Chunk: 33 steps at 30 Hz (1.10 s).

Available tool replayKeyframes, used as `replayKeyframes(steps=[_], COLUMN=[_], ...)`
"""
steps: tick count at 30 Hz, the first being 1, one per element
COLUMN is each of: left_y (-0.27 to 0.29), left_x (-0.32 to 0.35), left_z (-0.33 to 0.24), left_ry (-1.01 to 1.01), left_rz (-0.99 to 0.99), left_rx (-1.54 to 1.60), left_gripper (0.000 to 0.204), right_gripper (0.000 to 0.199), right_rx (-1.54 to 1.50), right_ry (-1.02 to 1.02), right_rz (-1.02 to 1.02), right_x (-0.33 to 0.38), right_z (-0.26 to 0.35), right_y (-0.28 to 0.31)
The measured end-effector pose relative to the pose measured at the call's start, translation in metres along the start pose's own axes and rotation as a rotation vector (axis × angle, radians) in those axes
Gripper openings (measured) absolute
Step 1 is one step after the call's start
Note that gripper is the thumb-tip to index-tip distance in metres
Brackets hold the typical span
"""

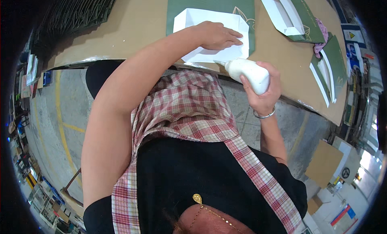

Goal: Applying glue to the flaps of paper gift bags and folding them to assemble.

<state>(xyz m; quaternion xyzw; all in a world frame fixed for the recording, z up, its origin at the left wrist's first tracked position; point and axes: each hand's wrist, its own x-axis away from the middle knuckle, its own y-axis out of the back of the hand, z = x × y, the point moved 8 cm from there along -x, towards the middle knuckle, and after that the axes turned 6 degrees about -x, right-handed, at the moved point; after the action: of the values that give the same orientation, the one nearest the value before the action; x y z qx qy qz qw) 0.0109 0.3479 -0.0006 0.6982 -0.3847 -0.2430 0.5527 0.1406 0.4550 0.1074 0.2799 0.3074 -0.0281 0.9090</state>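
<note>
A green paper bag (209, 1) lies flat on the brown table, its white bottom flaps (192, 19) folded out toward me. Resting on the white flaps, my left hand (219, 36) is flat with its fingers stretched to the right. My right hand (271, 85) is wrapped round a white squeeze bottle (249, 74) just off the table's near edge. The bottle lies tilted, and its thin nozzle points left at the near edge of the white flaps. Whether the tip touches the paper, I cannot tell.
Many dark green folded bags (76, 16) stand packed together at the far left of the table (141, 20). At the right lie another green bag with a white bottom (284, 12), a pink cloth (321, 38) and a further green-and-white bag (336, 61).
</note>
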Motion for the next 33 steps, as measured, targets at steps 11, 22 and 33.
replayKeyframes(steps=[11, 22, 33], left_y=[-0.001, -0.002, -0.005], left_x=[-0.002, -0.003, -0.003], left_z=[0.003, 0.003, 0.001], left_ry=[-0.025, -0.023, -0.034], left_rz=[0.025, 0.027, 0.023], left_rx=[0.048, 0.034, -0.013], left_gripper=[0.036, 0.037, 0.038], right_gripper=[0.049, 0.047, 0.053], right_rx=[-0.138, -0.040, 0.152], right_ry=[0.049, 0.013, -0.392], right_rz=[0.110, 0.148, 0.069], right_x=[-0.011, -0.021, -0.063], right_z=[0.011, 0.012, -0.012], right_y=[-0.048, -0.032, 0.104])
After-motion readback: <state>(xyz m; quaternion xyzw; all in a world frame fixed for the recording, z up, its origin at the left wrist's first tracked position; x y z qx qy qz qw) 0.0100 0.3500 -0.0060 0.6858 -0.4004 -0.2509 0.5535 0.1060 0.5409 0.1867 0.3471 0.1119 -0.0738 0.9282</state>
